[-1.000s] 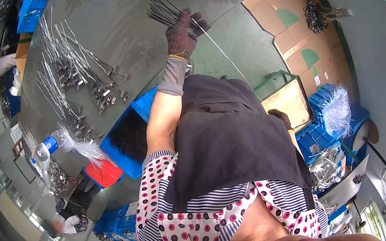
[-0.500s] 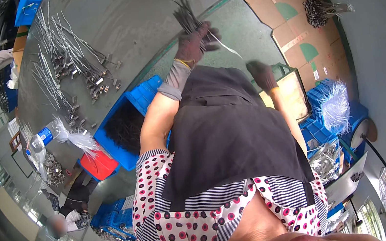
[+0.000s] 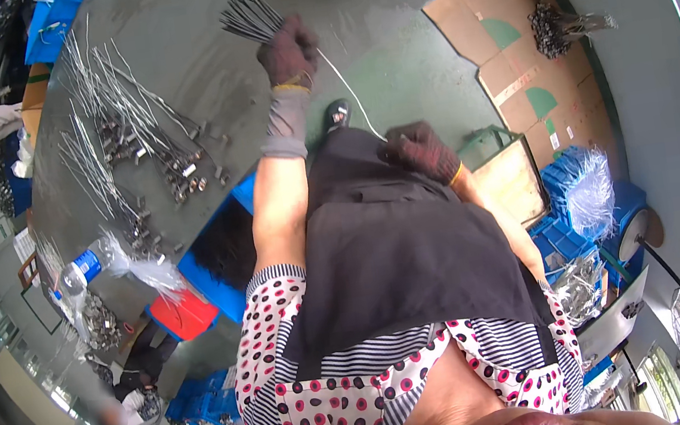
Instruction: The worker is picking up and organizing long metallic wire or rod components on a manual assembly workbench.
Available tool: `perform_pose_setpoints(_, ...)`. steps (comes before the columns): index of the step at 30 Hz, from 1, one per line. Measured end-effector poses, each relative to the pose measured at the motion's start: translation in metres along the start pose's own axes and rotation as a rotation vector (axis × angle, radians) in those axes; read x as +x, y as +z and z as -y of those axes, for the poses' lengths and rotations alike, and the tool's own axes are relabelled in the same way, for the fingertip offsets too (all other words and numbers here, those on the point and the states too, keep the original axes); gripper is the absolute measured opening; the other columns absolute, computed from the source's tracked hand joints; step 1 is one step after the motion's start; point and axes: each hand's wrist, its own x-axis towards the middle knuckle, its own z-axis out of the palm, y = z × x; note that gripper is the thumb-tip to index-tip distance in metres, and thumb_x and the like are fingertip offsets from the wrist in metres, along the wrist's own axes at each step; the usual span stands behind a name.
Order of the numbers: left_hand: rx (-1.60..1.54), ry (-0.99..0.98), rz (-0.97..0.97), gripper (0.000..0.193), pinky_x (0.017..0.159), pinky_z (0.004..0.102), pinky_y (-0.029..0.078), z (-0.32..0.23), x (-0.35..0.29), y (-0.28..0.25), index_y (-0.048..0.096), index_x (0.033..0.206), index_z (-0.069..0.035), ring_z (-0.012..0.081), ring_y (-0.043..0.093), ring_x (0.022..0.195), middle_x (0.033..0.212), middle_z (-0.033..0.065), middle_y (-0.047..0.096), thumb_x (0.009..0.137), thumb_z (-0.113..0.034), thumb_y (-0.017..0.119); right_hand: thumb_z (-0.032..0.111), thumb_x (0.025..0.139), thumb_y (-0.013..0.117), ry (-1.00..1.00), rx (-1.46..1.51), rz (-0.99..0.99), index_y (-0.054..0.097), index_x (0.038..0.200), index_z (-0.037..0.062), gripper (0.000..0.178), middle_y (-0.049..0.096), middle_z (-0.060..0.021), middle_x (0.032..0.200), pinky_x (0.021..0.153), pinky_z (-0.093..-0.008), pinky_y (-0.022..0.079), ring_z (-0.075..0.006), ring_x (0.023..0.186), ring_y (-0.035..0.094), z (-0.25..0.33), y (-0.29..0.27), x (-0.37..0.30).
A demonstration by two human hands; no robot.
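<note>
While the left hand (image 3: 287, 51), in a dark reddish-brown glove, is clamped around a bundle of dark wires (image 3: 251, 14), the right hand (image 3: 424, 153), gloved alike, has its fingers drawn together on a white strand (image 3: 356, 97) in front of the black apron (image 3: 406, 247). The bundle is slim and nearly black, its free ends fanning up and to the left beyond the fist, over the grey counter (image 3: 170, 54). The strand is thin and pale, slightly curved between the two hands; another length of it shows beyond the bundle.

Counted, there are two gloved hands, one held bundle, one bottle (image 3: 84, 270) with a blue label, one red container (image 3: 185, 309) and one dark shoe (image 3: 337, 115). Two green shapes mark the cardboard (image 3: 503, 72) at right, beside one bunch of cables (image 3: 551, 31). The grey cables (image 3: 113, 114) with connectors lying on the counter overlap too much to count, as do the wires in the left fist.
</note>
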Motion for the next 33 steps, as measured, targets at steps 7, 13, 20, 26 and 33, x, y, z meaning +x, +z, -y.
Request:
perform_pose_setpoints(7,0.087,0.158,0.199,0.023,0.055,0.0322,0.055,-0.033,0.019,-0.027,0.067,0.09,-0.003,0.0161,0.061,0.063,0.078,0.0044,0.064,0.093,-0.026,0.065,0.035,0.093,0.055,0.403,-0.051,-0.181,0.069,0.094,0.003,0.035,0.059,-0.0039,0.071,0.056,-0.0259,0.044,-0.0108,0.063,0.055,0.012,-0.02,0.018)
perform_pose_setpoints(13,0.354,0.286,0.292,0.026,0.057,0.0266,0.05,-0.004,0.03,-0.027,0.072,0.089,-0.005,0.0091,0.06,0.066,0.074,0.0012,0.064,0.092,-0.03,0.068,0.025,0.097,0.047,-0.207,-0.612,-0.194,0.054,0.116,0.0023,0.031,0.066,-0.0192,0.084,0.059,-0.0389,0.051,-0.0306,0.064,0.063,0.028,-0.013,0.139)
perform_pose_setpoints(20,0.5,0.138,0.15,0.036,0.054,0.0285,0.042,-0.043,0.027,-0.005,0.07,0.075,-0.003,0.0095,0.054,0.056,0.062,0.0012,0.061,0.085,-0.037,0.071,0.064,0.097,0.033,0.171,-0.262,-0.445,0.064,0.071,-0.0048,0.08,0.065,-0.0166,0.064,0.056,-0.0376,0.052,-0.0273,0.059,0.065,0.084,0.021,0.265)
perform_pose_setpoints(26,0.614,0.3,0.058,0.032,0.05,0.0285,0.043,-0.045,0.088,-0.047,0.07,0.077,-0.005,0.0135,0.056,0.051,0.066,0.0043,0.064,0.082,-0.036,0.077,0.053,0.096,0.042,-0.004,-0.813,-0.494,0.068,0.084,-0.0006,0.061,0.069,-0.0203,0.081,0.065,-0.0451,0.054,-0.034,0.071,0.068,0.094,0.005,0.322)
perform_pose_setpoints(33,0.441,0.034,0.047,0.031,0.062,0.0326,0.056,-0.066,0.062,-0.076,0.071,0.097,0.0,0.018,0.067,0.072,0.078,0.0093,0.069,0.09,-0.03,0.069,0.035,0.09,0.053,-0.19,-1.304,-0.644,0.073,0.096,0.0061,0.036,0.069,-0.0219,0.098,0.074,-0.0492,0.053,-0.0405,0.087,0.067,0.062,-0.05,0.372)
